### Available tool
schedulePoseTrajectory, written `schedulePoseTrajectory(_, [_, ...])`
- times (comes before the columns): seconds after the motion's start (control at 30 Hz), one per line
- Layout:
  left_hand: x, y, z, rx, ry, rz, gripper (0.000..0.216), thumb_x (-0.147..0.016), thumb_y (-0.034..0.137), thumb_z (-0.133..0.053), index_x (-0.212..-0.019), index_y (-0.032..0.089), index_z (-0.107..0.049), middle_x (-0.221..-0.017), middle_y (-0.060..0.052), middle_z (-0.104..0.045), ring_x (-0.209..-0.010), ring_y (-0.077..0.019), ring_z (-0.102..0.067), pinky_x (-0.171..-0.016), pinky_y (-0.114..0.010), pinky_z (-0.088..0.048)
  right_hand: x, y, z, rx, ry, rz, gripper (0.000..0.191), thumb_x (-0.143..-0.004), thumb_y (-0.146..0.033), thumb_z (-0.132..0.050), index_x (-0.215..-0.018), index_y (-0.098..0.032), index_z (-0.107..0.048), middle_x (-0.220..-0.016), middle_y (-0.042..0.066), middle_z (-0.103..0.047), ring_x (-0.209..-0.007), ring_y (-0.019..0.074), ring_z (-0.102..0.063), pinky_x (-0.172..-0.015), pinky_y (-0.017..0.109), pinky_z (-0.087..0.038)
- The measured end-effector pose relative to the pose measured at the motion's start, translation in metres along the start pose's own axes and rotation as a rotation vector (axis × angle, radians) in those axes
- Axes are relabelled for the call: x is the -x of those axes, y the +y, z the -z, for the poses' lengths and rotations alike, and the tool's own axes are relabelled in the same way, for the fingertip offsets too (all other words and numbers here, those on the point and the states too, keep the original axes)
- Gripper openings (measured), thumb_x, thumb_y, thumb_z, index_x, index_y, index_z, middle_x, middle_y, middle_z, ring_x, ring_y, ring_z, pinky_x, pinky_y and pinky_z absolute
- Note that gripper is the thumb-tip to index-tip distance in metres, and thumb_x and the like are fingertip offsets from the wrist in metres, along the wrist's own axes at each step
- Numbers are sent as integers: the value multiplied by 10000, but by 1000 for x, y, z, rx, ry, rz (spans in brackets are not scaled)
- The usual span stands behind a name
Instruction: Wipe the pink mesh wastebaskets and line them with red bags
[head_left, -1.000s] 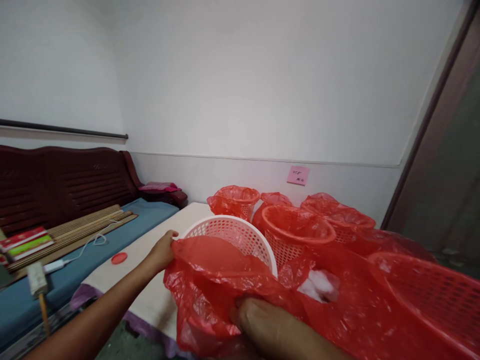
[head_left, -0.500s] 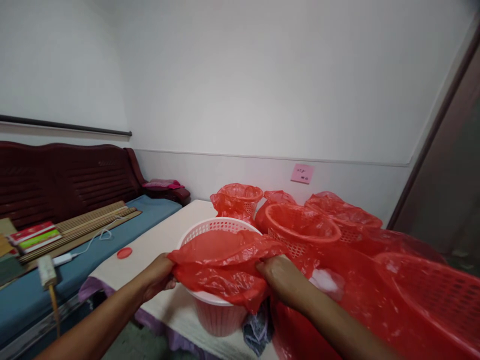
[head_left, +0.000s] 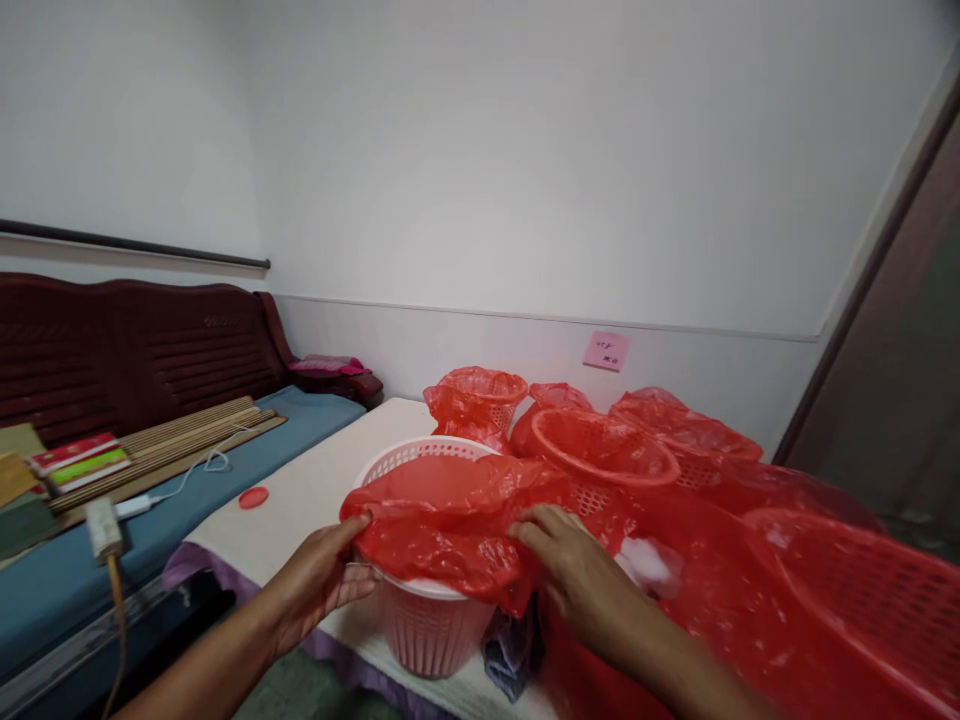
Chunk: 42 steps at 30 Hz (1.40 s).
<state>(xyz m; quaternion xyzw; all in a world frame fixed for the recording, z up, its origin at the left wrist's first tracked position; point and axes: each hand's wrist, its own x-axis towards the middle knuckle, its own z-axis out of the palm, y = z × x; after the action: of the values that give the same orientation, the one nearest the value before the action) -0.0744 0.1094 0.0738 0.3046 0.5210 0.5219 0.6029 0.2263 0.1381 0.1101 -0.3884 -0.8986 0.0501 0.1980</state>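
Observation:
A thin red plastic bag (head_left: 450,535) lies over the mouth of a white plastic basket (head_left: 427,630), draped past its front rim. The basket's holed back rim stays uncovered. My left hand (head_left: 334,570) grips the bag's left edge, thumb on top and the other fingers below, beside the basket's rim. At the right side of the basket, my right hand (head_left: 574,570) pinches the bag, its fingertips bent down onto the film. A dark bunched cloth (head_left: 510,655) sits against the basket's right foot.
Several red bag-lined baskets (head_left: 604,450) crowd the right and back of the table (head_left: 300,520). A small red disc (head_left: 253,497) lies at left. Beyond is a wooden bench (head_left: 150,350) with a blue pad, a power strip (head_left: 103,530) and cable. A pink note (head_left: 607,351) hangs on the wall.
The bag has been drawn lower over the basket's front. My left hand's lower fingers have loosened and spread under the rim, and my right hand's fingers have shifted along the bag.

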Motion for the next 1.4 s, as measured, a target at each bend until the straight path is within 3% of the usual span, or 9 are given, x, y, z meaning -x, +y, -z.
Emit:
schedulePoseTrajectory(0.13, [5, 0, 6, -88, 29, -33, 374, -796, 477, -660, -952, 164, -527, -876, -88, -693, -637, -161, -695, -539, -235, -549, 6, -19, -9, -106, -36, 10, 222, -911, -221, -495, -1108, -251, -591, -1109, 49, -561, -1009, 210, -493, -916, 371, -395])
schedulePoseTrajectory(0.4, [13, 4, 20, -256, 206, -142, 468, -729, 585, -673, -876, 180, -490, -901, -33, -599, -686, -152, -669, -513, -241, -495, 0, -22, -28, -103, -45, 14, 459, -923, -319, -516, -1370, -267, -430, -1296, 68, -529, -1186, 238, -454, -1060, 439, -306])
schedulePoseTrajectory(0.57, [5, 2, 29, -336, 251, -238, 463, -752, 613, -613, -876, 177, -520, -947, -73, -608, -865, -223, -653, -575, -293, -526, -7, -26, -45, 11, -96, 74, 116, -844, -178, -545, -924, -231, -609, -961, 11, -625, -892, 196, -521, -827, 338, -380])
schedulePoseTrajectory(0.7, [-5, 4, 40, -479, 356, -431, 521, -667, 646, -656, -864, 179, -535, -904, -69, -588, -935, -277, -605, -703, -387, -539, -12, -22, -55, 64, -89, 97, 110, -798, -123, -526, -794, -216, -586, -849, 2, -632, -791, 177, -522, -739, 312, -342])
schedulePoseTrajectory(0.8, [-2, 14, 37, -586, 396, -621, 577, -667, 586, -692, -1048, 187, -525, -1129, -93, -560, -1109, -287, -544, -943, -448, -463, -14, -22, -54, 88, -110, 103, 98, -775, -144, -538, -799, -221, -594, -861, 5, -647, -795, 184, -548, -737, 313, -341])
schedulePoseTrajectory(1.0, [12, 40, -7, -1155, 305, -1044, 722, -797, 423, -637, -1395, 185, -308, -1407, -139, -427, -1316, -267, -399, -1105, -463, -328, -21, -30, -46, 144, -172, 113, 111, -806, -189, -509, -832, -225, -610, -870, 18, -674, -805, 204, -590, -712, 319, -344])
schedulePoseTrajectory(1.13, [-1, 46, -31, -1336, 193, -988, 748, -801, 430, -628, -1394, 104, -308, -1415, -183, -440, -1313, -276, -404, -1106, -434, -329, -23, -29, -50, 151, -172, 137, 86, -809, -237, -530, -834, -234, -612, -863, 10, -686, -788, 203, -601, -690, 316, -340])
schedulePoseTrajectory(1.23, [-21, 48, -36, -1408, 132, -900, 585, -825, 388, -595, -1323, 136, -422, -1311, -142, -548, -1205, -262, -504, -1039, -402, -396, -22, -28, -53, 157, -192, 154, 78, -793, -252, -557, -845, -237, -613, -860, 5, -691, -769, 202, -609, -673, 312, -341])
schedulePoseTrajectory(1.4, [-49, 49, -20, -1431, 241, -786, 421, -822, 330, -562, -1180, 112, -524, -1228, -181, -553, -1172, -311, -503, -990, -441, -399, -17, -34, -55, 248, -215, 208, 104, -806, -196, -541, -874, -233, -611, -879, 10, -695, -777, 218, -630, -668, 322, -353])
